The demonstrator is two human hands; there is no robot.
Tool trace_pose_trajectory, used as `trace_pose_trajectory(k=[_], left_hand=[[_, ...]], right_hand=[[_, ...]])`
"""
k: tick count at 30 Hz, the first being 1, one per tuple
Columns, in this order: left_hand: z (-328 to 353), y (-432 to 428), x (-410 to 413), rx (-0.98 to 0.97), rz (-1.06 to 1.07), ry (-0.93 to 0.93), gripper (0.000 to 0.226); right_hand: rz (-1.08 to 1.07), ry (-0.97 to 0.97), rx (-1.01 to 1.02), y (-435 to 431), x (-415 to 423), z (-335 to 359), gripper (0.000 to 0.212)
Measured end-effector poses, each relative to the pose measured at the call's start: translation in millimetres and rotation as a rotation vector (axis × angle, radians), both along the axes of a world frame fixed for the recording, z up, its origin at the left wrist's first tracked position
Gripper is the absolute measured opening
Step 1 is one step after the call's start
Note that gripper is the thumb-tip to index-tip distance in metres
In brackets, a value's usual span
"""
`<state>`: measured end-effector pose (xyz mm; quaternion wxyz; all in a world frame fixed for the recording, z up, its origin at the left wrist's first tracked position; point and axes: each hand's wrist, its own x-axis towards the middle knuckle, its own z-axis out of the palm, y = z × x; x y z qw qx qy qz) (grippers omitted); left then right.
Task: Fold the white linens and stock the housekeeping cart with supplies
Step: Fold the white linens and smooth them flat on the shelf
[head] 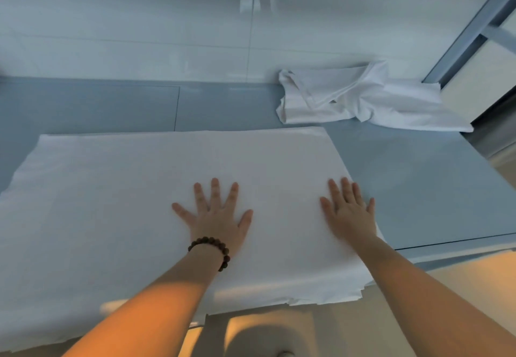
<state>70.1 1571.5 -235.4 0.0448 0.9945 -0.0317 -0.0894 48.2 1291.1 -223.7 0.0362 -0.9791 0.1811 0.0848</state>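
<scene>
White linen (125, 203), one large sheet, lies spread flat over the grey-blue surface (418, 189). It fills the left and middle of the view, and its near edge hangs over the front of the surface. Its far edge runs straight, parallel to the pale tiled wall (139, 21) behind. The layered edges at its near right corner show that it is already doubled over.

The left grip (216, 217), a bare hand, rests palm down on the sheet, a little right of its middle. Its fingers are straight and spread wide, pressing on the cloth and holding nothing. A bracelet (212, 247) of dark round beads circles that wrist.

The right grip (350, 214) also lies palm down, at the sheet's right edge. Its fingers are straight and closer together, and the little finger reaches the edge or just past it. This hand is slightly blurred. It too lies flat and pinches nothing.

Right of the sheet the surface is bare. Further back, near the wall, a second white linen (363, 97) lies crumpled in loose folds, well apart from both hands and just clear of the flat sheet's far right corner. A grey metal frame (474, 21) slants up behind it at the far right.
</scene>
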Motion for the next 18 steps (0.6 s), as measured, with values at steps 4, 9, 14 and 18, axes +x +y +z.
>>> trace_pose_trajectory(k=[4,9,14,18], left_hand=[[-4.1,-4.2,2.8,0.013,0.009,-0.02,0.072],[-10.4,-5.3,4.3,0.023,0.027,-0.055,0.073],[-8.3,-5.8,4.5,0.02,0.023,-0.067,0.073],[-5.8,-5.8,3.2,0.024,0.017,-0.065,0.072]], right_hand=[[0.187,-0.052,0.038,30.6,22.8,3.9,0.057],[0.439,-0.022,0.047,68.8,51.2,-8.0,0.059],[0.154,-0.013,-0.005,3.1,70.1,-6.0,0.06],[0.125,-0.01,0.031,20.9,75.3,-0.8,0.059]])
